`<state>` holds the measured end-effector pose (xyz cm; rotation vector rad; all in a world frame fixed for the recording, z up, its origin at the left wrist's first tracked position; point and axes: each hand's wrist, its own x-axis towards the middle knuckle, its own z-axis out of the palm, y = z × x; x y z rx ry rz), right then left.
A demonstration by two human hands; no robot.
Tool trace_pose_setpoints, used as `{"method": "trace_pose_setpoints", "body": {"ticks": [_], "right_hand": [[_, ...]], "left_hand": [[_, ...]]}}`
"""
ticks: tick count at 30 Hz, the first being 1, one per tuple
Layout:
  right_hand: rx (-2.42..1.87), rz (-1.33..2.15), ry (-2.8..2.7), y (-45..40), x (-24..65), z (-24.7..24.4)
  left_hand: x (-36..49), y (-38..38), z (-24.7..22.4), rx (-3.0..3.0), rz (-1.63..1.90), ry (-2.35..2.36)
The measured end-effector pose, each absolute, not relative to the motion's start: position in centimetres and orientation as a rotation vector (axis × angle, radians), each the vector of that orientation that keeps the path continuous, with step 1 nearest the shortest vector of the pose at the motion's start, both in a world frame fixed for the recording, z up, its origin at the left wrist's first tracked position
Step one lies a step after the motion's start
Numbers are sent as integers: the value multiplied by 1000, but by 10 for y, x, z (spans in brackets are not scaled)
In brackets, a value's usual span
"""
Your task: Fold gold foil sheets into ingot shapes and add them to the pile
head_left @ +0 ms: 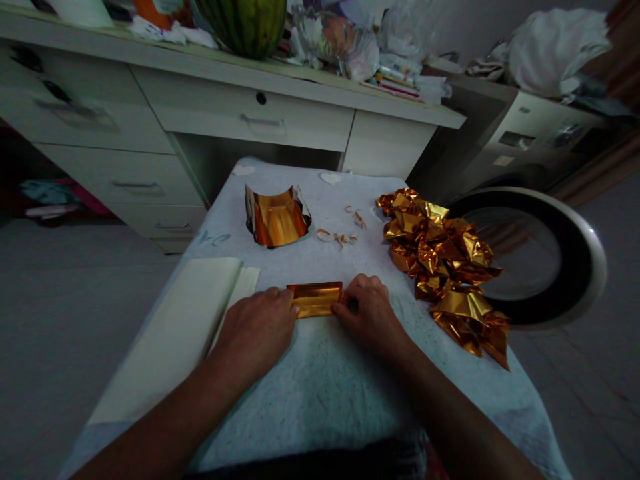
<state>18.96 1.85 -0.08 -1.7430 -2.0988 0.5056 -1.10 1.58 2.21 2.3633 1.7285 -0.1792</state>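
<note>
A small folded strip of gold foil paper (pixel 316 300) lies flat on the cloth-covered board between my hands. My left hand (pixel 263 323) pinches its left end, fingers curled and pressed together. At the other end my right hand (pixel 369 312) is closed on the strip the same way. Beyond them rests a curved stack of gold foil sheets (pixel 279 217), its edges bent upward. To the right sits a heap of folded gold foil pieces (pixel 440 253), crumpled-looking and shiny. Thin foil scraps (pixel 343 238) lie between the stack and the heap.
A folded cream sheet (pixel 170 333) lies along the left side of the light patterned cloth (pixel 320 400). Behind stands a white desk with drawers (pixel 260 123), bearing a watermelon (pixel 245 23) and clutter. At right a washing machine's round door (pixel 575 260) stands ajar beside the cloth.
</note>
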Motion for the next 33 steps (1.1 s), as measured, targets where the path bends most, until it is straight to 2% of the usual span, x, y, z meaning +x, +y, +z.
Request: {"method": "trace_pose_setpoints", "body": {"ticks": [17,24,33], "right_hand": [[-1806,451,-2116,19,193,-1],[-1810,430,-2131,20,195,-3],[-1596,418,-2117,16,196,0]], "left_hand": [[-16,14,17,2375,-53,1669],[-16,13,9,2720,133,1396],[1,-15,9,2936,-98,1332]]}}
